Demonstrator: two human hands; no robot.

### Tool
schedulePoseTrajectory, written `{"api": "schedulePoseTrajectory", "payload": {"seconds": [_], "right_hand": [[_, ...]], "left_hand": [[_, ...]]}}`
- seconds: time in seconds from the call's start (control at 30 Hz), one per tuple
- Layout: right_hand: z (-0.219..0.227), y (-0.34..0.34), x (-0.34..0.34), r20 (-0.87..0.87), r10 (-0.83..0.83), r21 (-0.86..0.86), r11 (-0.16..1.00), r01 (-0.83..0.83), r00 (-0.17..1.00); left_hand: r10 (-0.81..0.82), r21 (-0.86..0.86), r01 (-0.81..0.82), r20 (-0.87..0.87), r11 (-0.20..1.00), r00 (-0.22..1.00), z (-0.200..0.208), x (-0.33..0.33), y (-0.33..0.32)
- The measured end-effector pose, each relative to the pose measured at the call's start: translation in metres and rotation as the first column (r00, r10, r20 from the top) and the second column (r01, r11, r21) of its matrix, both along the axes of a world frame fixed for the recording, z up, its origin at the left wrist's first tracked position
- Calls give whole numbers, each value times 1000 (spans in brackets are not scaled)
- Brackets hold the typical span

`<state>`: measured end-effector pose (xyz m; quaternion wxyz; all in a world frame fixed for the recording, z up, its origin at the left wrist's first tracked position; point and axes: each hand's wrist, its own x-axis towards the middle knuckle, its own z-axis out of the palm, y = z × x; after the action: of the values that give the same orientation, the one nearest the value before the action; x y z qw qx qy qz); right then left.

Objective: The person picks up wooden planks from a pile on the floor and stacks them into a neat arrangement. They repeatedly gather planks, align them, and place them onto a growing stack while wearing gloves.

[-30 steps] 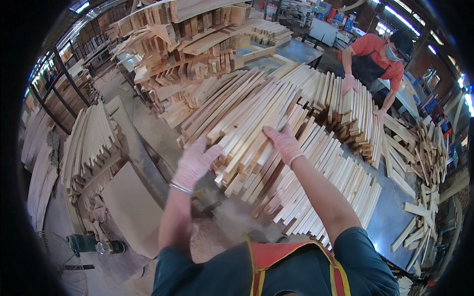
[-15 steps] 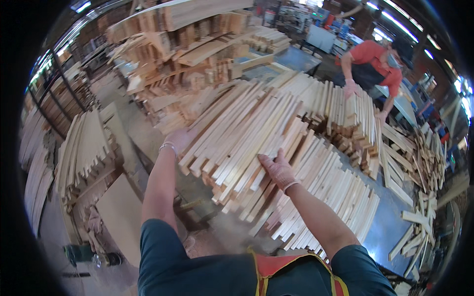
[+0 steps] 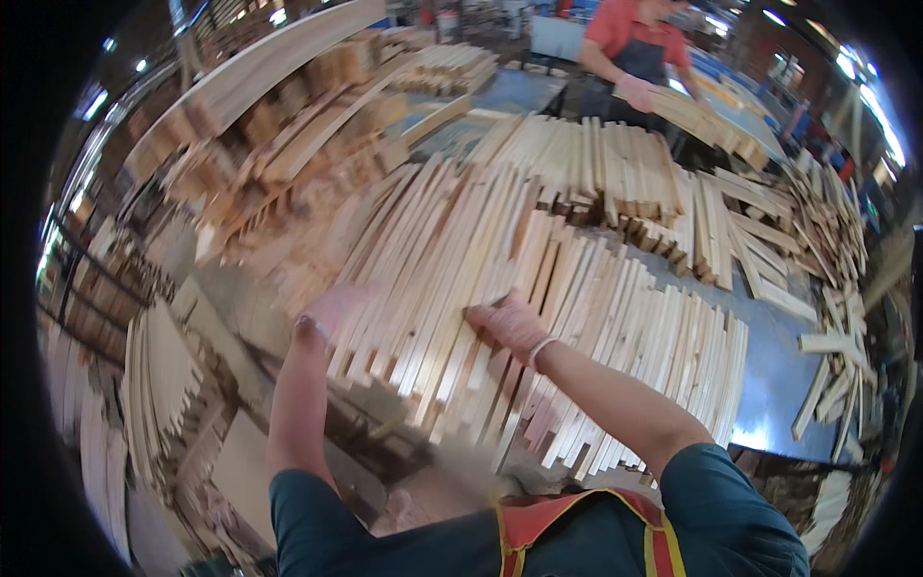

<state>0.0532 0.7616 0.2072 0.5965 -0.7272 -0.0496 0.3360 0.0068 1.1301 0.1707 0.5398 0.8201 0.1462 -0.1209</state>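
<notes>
Many pale wooden strips (image 3: 437, 260) lie side by side in a wide layer on the table before me. My left hand (image 3: 343, 310), smeared by motion, is at the left edge of this layer; its fingers do not show clearly. On top of the strips rests my right hand (image 3: 511, 325), in a thin light glove, its thumb and fingers apart. Lower right of it, more strips (image 3: 654, 356) lie side by side with uneven ends. Whether either hand grips a single strip cannot be made out.
Across the table a person in a red shirt (image 3: 615, 38) holds a bundle of strips (image 3: 707, 120). Stacked boards (image 3: 260, 87) rise at the far left. Loose offcuts (image 3: 836, 356) crowd the blue tabletop's (image 3: 769, 385) right side. Curved boards (image 3: 159, 385) stand at left.
My view has swung, shifting the scene. My right hand sits farther left across the strips. The other person has lifted a bundle off the far pile and moved it rightward.
</notes>
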Motion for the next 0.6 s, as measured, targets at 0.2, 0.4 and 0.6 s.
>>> {"api": "schedulePoseTrajectory", "payload": {"seconds": [0.2, 0.4, 0.6], "right_hand": [[-22, 15, -2, 30, -229, -61, 971, 231, 973], [-30, -61, 32, 256, -347, 197, 932, 303, 902], [-8, -133, 38, 150, -277, 306, 926, 222, 949]], "left_hand": [[55, 76, -59, 55, 995, 997, 15, -5, 8], [-485, 334, 448, 34, 829, 874, 21, 14, -45], [143, -615, -186, -119, 766, 983, 15, -18, -143]]}}
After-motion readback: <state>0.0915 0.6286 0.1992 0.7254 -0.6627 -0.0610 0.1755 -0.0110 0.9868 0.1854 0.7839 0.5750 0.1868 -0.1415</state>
